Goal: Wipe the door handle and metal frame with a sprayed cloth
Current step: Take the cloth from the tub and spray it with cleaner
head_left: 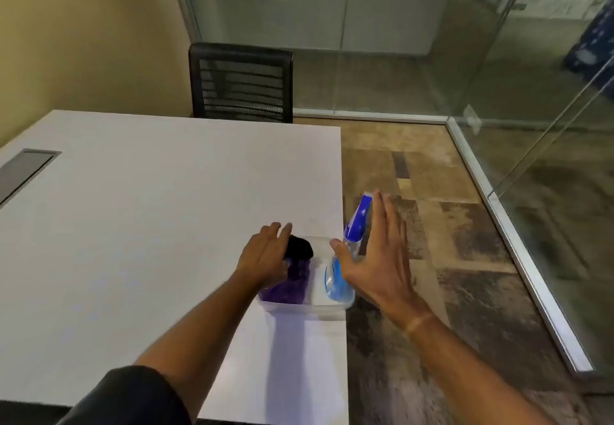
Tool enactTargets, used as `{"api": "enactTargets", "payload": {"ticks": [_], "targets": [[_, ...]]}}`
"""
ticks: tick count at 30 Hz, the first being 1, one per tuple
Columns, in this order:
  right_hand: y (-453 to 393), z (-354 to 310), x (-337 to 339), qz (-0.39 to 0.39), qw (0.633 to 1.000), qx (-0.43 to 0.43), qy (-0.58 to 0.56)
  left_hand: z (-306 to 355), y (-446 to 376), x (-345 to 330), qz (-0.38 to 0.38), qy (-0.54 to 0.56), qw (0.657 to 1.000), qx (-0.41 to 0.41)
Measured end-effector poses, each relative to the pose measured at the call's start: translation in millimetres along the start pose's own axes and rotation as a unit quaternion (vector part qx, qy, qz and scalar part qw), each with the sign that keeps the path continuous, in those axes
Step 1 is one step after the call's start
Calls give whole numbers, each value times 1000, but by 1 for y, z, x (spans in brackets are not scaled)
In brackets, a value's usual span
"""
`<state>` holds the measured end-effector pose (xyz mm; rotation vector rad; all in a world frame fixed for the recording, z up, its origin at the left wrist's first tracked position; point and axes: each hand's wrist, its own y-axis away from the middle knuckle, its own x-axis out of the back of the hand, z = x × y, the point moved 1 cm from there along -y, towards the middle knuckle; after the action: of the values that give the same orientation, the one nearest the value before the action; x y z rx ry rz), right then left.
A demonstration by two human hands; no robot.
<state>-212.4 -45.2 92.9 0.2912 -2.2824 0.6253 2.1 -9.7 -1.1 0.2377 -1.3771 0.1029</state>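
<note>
A clear plastic tub (299, 308) sits at the right edge of a white table (149, 225). Inside lie a purple cloth (292, 287) with a black cloth (300, 248) behind it, and a spray bottle (349, 252) with a blue head and blue liquid. My left hand (265, 255) reaches into the tub, fingers lying over the black and purple cloths; whether it grips them is unclear. My right hand (382, 258) is spread flat beside the bottle, fingers straight, the thumb at the bottle's neck. No door handle is visible.
A black mesh chair (241, 82) stands behind the table. Glass partitions with metal frames (518, 258) run along the right and back. Patterned carpet (432, 225) covers the floor to the right. A grey cable hatch (23, 169) sits in the table at left.
</note>
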Motion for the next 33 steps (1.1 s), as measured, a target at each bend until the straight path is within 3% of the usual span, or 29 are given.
{"api": "enactTargets", "payload": {"ticks": [6,17,26,33], "targets": [[-3,20,-12,3,1000,5,-13,-1,-30,-29,-25,-74,996,-31],[-5,23,-24,-13,997,-36,-73,0,-33,-41,27,-94,992,-76],[-3,18,-27,-17,992,-61,-107,-16,-23,6,29,65,997,-32],[-5,2,-7,32,999,12,-40,-25,7,66,163,259,951,-46]]}}
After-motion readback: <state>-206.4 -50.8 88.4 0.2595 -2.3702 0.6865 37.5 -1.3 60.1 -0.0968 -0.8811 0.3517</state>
